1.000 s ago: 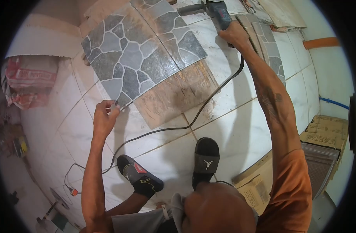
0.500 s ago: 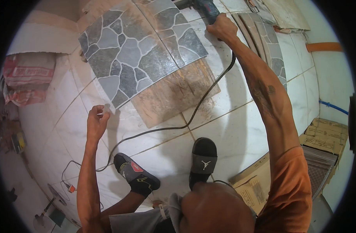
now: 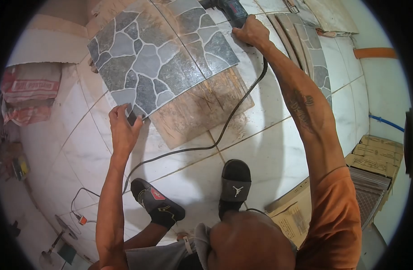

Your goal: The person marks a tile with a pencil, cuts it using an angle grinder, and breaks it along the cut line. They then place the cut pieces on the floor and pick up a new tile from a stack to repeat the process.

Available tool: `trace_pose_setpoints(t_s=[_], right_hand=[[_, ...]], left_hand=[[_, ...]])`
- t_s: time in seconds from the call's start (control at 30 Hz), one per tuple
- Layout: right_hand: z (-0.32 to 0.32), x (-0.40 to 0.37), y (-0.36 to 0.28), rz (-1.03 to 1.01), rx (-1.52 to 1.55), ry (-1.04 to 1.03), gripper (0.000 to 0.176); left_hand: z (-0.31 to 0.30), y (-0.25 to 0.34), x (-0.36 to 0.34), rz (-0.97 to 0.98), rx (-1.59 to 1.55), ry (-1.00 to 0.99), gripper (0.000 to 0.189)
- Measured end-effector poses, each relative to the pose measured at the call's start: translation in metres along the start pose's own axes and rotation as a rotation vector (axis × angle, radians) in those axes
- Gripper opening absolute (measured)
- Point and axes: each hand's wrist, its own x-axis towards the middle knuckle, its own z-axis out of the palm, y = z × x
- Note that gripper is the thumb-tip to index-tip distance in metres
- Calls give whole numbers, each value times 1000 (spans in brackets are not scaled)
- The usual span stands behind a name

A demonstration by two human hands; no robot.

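Note:
A grey stone-patterned tile, cut through by a straight line and dusted brown, lies on a worn wooden board. My left hand is at the tile's near left corner, thumb and fingers apart on either side of the corner, holding nothing. With my right hand I grip the body of a blue and black power tool, beyond the tile's right side. From the tool a black cord runs down across the board's right edge and over the floor to the left.
More patterned tiles lean at the right. Cardboard boxes stand at the lower right. Red and white bags sit at the left. A fan is at the lower left. Both my feet are on the white floor tiles.
My left hand has moved right and up to the tile corner, its fingers spreading. The right hand and power tool have shifted slightly left, and the tile appears slightly further left.

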Motion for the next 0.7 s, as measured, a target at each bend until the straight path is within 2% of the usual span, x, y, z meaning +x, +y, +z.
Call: trace_pose_setpoints(t_s=[0.17,0.27,0.37,0.47,0.57,0.7], right_hand=[[-1,1,1,-28,-52,-18,78],[-6,-2,6,-108,-21,12,70],[-13,-6,5,-106,-97,-2,68],[-7,-17,5,-254,-217,380,60],[-3,-49,-22,-454,142,407,53],[7,-82,-51,-198,98,56,52]], left_hand=[[7,2,-2,-40,-10,-54,63],[11,1,-2,-27,56,-70,65],[9,2,-1,-28,57,-90,66],[8,3,0,-40,45,-100,68],[10,7,0,-41,47,-98,70],[12,3,-2,-13,71,-103,73]])
